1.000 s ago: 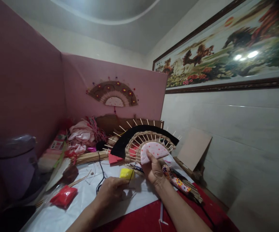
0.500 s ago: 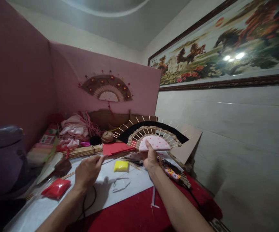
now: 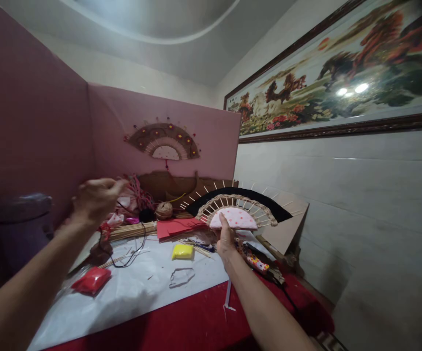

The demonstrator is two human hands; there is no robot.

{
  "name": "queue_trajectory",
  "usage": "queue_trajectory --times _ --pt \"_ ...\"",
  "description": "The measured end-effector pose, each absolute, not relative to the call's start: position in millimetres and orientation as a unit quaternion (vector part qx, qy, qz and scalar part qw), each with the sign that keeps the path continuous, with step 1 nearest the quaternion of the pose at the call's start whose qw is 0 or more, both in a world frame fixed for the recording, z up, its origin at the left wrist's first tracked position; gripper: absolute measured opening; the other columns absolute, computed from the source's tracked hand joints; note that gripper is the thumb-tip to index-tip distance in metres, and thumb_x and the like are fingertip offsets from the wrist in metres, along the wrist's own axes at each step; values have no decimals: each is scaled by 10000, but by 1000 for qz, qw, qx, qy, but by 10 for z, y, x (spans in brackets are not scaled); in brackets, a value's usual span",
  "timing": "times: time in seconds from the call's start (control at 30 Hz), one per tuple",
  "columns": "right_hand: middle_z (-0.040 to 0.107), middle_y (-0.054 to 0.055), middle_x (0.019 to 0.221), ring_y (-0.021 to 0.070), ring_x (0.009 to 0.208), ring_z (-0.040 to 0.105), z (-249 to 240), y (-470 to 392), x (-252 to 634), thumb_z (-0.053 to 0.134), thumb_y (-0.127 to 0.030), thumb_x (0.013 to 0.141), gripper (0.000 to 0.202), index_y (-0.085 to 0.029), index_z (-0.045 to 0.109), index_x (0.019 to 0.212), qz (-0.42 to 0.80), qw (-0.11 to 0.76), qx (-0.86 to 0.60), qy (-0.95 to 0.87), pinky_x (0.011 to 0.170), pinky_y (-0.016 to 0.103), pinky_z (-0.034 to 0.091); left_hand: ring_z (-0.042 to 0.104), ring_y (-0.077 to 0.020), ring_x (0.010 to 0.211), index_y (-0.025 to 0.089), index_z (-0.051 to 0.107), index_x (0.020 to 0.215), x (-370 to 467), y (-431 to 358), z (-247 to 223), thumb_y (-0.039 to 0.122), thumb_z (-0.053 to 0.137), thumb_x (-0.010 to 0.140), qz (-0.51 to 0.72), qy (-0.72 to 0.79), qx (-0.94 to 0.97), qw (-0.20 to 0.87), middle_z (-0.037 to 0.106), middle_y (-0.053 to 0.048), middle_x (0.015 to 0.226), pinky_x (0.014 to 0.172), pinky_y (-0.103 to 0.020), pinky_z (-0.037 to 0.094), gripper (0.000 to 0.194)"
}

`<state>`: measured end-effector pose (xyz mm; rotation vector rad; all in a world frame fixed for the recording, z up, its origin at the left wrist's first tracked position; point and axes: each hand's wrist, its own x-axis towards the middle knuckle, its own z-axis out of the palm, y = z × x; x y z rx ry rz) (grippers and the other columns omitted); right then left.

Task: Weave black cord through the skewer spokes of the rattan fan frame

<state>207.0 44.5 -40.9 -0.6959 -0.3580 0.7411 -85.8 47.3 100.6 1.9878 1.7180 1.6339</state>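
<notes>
My right hand [image 3: 227, 241] holds a half-round fan [image 3: 245, 195] upright by its pink dotted base, thumb on the front. A black band and a braided tan cord cross the fan's thin sticks, whose tips stick out above the band. My left hand [image 3: 97, 200] is raised at the left with its fingers closed, slightly blurred. A black cord [image 3: 128, 265] hangs in a loop below it and seems pinched in its fingers. That cord runs toward a black yarn ball [image 3: 146, 215]. The fingers behind the fan are hidden.
A yellow packet [image 3: 182, 251], a red packet [image 3: 91, 281] and a clear plastic piece [image 3: 181, 277] lie on white sheeting. Behind are red paper [image 3: 177, 227], a twine ball [image 3: 164, 210] and bundled sticks [image 3: 133, 230]. A decorated fan [image 3: 165, 139] hangs on the pink panel.
My left hand has risen and moved left from above the white sheet, and the black cord's loop has lifted. The fan stays in my right hand, nearly in place. The view has tilted slightly.
</notes>
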Motion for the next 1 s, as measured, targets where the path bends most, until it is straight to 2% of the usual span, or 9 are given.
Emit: queue_trajectory --times 0.07,0.13,0.23,0.33,0.37,0.53,0.67,0.77,1.0 --pt "673 -39 660 124 562 613 -449 466 2066 711 -345 607 372 -179 607 924 349 854 -341 -180 474 208 494 485 -185 696 158 640 591 -664 413 825 461 631 654 456 521 721 38 560 -29 606 624 -270 281 309" --pt "688 -24 699 136 591 623 -495 486 2052 707 -351 620 376 -176 608 938 329 856 -352 -187 482 221 494 492 -149 614 168 660 598 -391 340 579 454 649 633 440 489 747 96 602 -22 602 572 -245 306 288" --pt "706 3 794 154 725 641 -534 474 1998 697 -351 644 364 -173 616 952 285 864 -357 -211 581 238 507 491 -133 531 136 651 588 55 233 215 458 683 598 432 409 690 412 606 -37 545 493 -225 305 323" --pt "709 32 828 183 841 633 -521 400 1903 695 -356 650 290 -169 644 865 259 857 -366 -256 703 258 493 454 -87 440 123 637 671 419 164 -27 416 730 573 401 392 475 678 591 -11 525 423 -185 257 323" --pt "708 38 830 191 862 629 -512 369 1867 703 -354 641 267 -171 649 829 255 851 -373 -270 735 264 484 441 -80 412 120 623 673 513 154 -76 427 715 594 389 386 443 710 575 -3 516 409 -184 265 330" --pt "696 5 752 186 817 622 -501 259 1701 727 -314 610 214 -201 636 768 259 806 -385 -368 786 287 464 388 -58 324 122 561 610 831 161 -175 351 664 686 409 363 347 762 545 3 478 330 -178 230 263" --pt "677 -21 689 192 867 608 -505 217 1649 744 -313 572 264 -213 630 788 264 786 -363 -425 861 325 440 491 -82 383 132 566 633 890 181 -156 165 624 724 483 313 281 768 559 6 483 376 -180 369 113" --pt "682 -10 742 184 914 595 -470 149 1641 712 -310 625 221 -202 635 802 267 786 -341 -441 918 329 409 555 -89 455 129 588 702 767 245 -94 91 617 725 532 269 250 763 606 -3 559 453 -180 453 53" --pt "683 2 716 190 812 629 -415 0 1483 659 -275 699 84 -194 648 721 321 745 -321 -488 803 321 493 616 -122 558 124 604 799 353 358 -32 175 619 767 599 192 245 738 666 -31 672 525 -230 519 63"
